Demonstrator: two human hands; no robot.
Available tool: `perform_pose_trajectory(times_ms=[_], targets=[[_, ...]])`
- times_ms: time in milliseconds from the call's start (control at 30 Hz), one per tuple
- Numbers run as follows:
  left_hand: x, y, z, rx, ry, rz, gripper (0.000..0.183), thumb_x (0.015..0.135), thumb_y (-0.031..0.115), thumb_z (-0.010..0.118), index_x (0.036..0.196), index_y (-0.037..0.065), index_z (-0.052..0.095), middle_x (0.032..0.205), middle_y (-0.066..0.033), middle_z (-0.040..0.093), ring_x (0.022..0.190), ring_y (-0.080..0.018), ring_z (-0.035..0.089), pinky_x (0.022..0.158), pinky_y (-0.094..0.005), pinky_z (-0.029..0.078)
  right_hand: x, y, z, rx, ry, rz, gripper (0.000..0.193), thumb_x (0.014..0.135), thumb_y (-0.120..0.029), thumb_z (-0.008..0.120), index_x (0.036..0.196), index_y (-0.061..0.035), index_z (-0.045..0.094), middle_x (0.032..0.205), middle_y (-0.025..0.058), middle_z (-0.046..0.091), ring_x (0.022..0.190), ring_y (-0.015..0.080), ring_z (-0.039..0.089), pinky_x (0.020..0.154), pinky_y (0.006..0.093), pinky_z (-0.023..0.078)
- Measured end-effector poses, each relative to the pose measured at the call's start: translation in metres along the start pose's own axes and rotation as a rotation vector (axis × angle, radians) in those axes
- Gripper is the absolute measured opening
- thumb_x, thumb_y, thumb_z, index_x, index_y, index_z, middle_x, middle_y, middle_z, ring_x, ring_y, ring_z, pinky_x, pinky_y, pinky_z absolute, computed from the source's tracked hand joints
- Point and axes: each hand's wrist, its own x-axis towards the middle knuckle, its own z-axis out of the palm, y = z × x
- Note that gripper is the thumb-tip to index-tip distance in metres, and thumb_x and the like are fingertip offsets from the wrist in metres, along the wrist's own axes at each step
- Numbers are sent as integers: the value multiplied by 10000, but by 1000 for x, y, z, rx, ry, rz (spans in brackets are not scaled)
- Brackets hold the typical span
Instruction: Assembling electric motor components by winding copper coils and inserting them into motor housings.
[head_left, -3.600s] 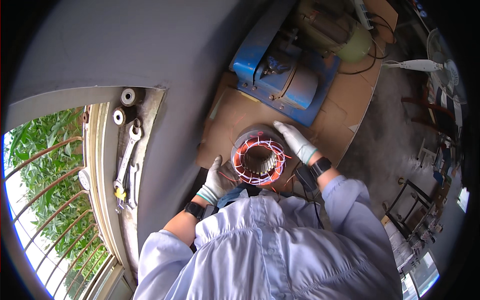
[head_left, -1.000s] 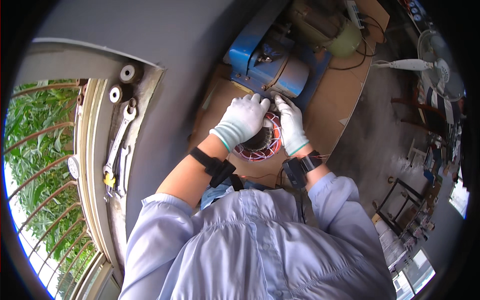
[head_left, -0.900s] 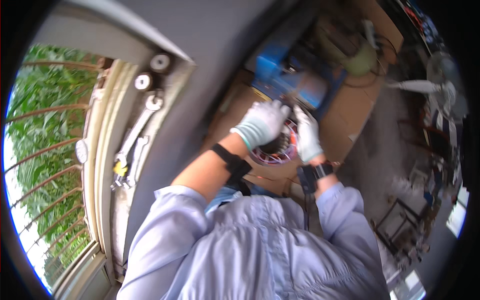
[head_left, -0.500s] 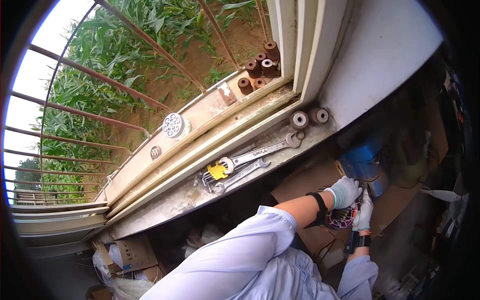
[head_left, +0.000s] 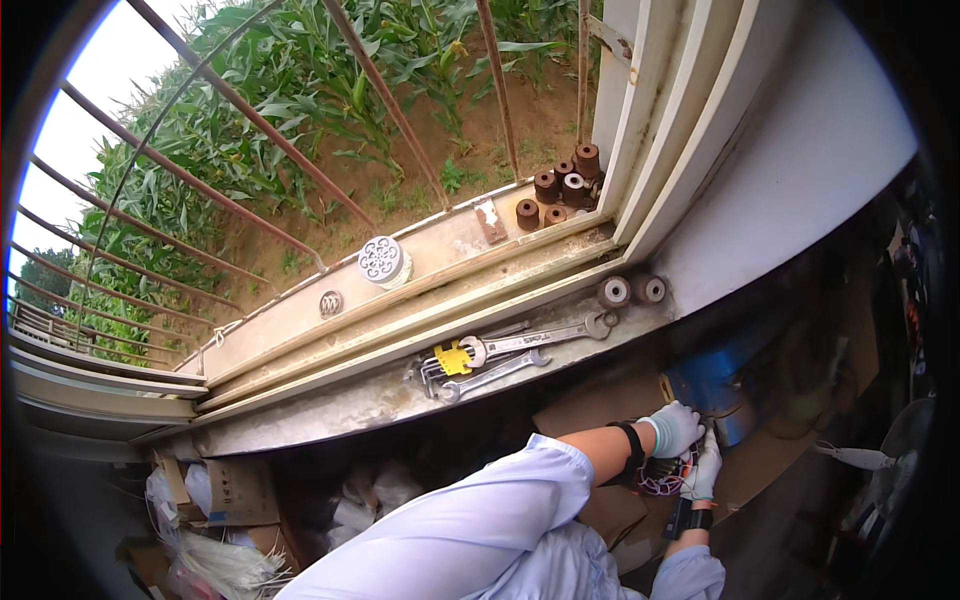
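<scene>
My left hand, in a white knit glove with a teal cuff, bends over the far edge of a round wire-wound part. Pink-purple strands and dark windings show on it, resembling a motor stator. Along its right edge lies my right hand, gloved too, fingertips close to those of the left. Both sets of fingers look curled together; whatever is pinched between them is too small to make out. A dark band circles each wrist. Just beyond the hands sits a blue object, blurred and partly in shadow.
On the sill to the left lie two wrenches and a yellow hex-key holder. Two cylindrical rollers stand at its right end, rusty ones by the window frame. Cardboard lies under the work; a carton sits lower left.
The view has shifted, so the sill and window appear farther right and lower, the hands slightly left and lower. Both hands stay at the wire-wound part, with little change in their grip.
</scene>
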Motion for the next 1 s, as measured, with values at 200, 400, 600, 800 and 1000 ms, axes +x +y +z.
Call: perform_pose_trajectory(times_ms=[200,400,600,800,1000], targets=[[-6,6,6,7,-49,13,443,796,391,746,1064,50,657,1034,-148,670,1017,-336,662,871,-443,539,-4,11,-6,5,2,-67,353,1035,-237,543,1270,16,614,1221,102,657,1051,193,645,908,345,528],[-1,7,8,97,-89,55,339,878,311,647,1102,56,635,1097,-172,648,1033,-347,659,865,-460,533,-19,7,5,97,-1,-30,352,1047,-228,518,1303,1,593,1238,98,659,1082,212,653,949,376,538],[-21,11,-9,226,-91,44,395,833,367,691,1080,69,614,1058,-131,635,1023,-334,631,859,-471,512,-29,35,20,34,87,-287,220,976,-158,647,1147,-35,710,1015,-5,692,852,93,597,781,251,493],[-20,17,9,281,-106,46,483,813,455,696,1111,84,614,1040,-122,642,983,-328,633,840,-458,504,-52,32,8,116,31,-235,201,981,-135,646,1155,-57,710,927,-43,662,791,62,572,746,218,491],[-57,14,0,23,292,-67,588,822,293,757,1302,36,536,1279,-192,589,1179,-376,567,1015,-475,437,-56,39,-14,135,-87,-210,238,1012,-96,584,1229,-35,663,1013,37,701,946,115,656,850,250,532]])
